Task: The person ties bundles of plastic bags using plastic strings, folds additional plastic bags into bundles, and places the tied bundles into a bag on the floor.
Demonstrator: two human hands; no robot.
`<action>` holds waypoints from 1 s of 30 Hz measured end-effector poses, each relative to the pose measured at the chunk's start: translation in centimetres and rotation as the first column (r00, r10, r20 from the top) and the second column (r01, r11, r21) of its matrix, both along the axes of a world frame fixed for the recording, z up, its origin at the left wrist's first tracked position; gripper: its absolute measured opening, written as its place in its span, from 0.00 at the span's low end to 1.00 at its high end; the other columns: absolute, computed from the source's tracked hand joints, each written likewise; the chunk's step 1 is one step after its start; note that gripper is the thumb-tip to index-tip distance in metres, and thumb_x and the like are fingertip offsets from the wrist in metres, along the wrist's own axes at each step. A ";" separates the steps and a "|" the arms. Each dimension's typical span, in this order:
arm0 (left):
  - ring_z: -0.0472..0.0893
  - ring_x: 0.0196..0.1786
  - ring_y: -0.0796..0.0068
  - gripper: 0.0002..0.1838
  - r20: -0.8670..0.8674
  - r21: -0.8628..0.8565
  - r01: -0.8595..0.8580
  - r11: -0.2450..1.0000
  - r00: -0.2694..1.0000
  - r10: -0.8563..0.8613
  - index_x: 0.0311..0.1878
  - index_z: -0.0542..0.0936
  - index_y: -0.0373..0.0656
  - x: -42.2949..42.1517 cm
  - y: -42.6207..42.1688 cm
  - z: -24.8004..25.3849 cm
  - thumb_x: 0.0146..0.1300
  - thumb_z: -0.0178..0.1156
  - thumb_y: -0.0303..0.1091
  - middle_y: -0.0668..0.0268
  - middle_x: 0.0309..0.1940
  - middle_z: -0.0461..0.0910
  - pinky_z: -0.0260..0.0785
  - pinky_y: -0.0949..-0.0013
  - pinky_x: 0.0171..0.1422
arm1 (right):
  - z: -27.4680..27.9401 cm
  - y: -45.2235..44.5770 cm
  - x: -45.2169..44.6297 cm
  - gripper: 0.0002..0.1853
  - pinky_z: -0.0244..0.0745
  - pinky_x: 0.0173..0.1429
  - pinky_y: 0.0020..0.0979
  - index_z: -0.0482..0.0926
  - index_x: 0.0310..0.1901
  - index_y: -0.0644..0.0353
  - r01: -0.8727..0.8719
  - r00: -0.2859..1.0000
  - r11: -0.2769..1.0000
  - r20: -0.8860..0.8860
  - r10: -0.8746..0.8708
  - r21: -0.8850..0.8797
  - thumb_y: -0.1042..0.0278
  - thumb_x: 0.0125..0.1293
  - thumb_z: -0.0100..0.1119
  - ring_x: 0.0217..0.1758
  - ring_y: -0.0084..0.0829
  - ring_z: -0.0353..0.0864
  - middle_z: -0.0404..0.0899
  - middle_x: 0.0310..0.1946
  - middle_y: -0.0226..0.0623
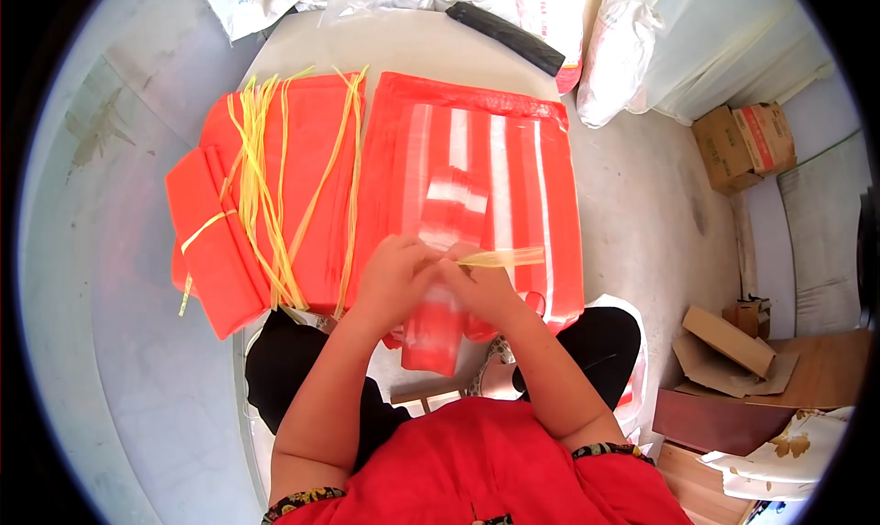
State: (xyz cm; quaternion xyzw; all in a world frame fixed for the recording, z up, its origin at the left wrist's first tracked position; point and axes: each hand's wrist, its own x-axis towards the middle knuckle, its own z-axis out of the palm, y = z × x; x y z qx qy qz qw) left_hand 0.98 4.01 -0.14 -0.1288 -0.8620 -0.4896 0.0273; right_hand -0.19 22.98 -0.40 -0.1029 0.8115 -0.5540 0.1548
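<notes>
Fingers of the left hand (394, 273) and right hand (481, 291) drawn narrow, tips meeting on a yellow strip (509, 257) over a red bundle (431, 342); blur hides the exact grip. A loosened pinch could slacken the strip. The bundle's near end overhangs the glossy red stack (563, 204) on the tabletop (339, 44); it might slip off.

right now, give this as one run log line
left hand, right hand: meeting over red bundle | yellow strip: at right hand | loose strips: on left pile
</notes>
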 end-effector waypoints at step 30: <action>0.84 0.40 0.60 0.05 0.062 0.013 -0.141 0.990 0.988 0.140 0.45 0.82 0.37 1.1 0.3 -0.9 0.68 0.65 0.25 0.56 0.37 0.83 0.76 0.62 0.46 | 1.4 -1.7 0.9 0.13 0.78 0.48 0.27 0.82 0.55 0.63 0.185 0.982 0.978 0.052 -0.181 -0.092 0.74 0.71 0.65 0.45 0.24 0.83 0.85 0.44 0.33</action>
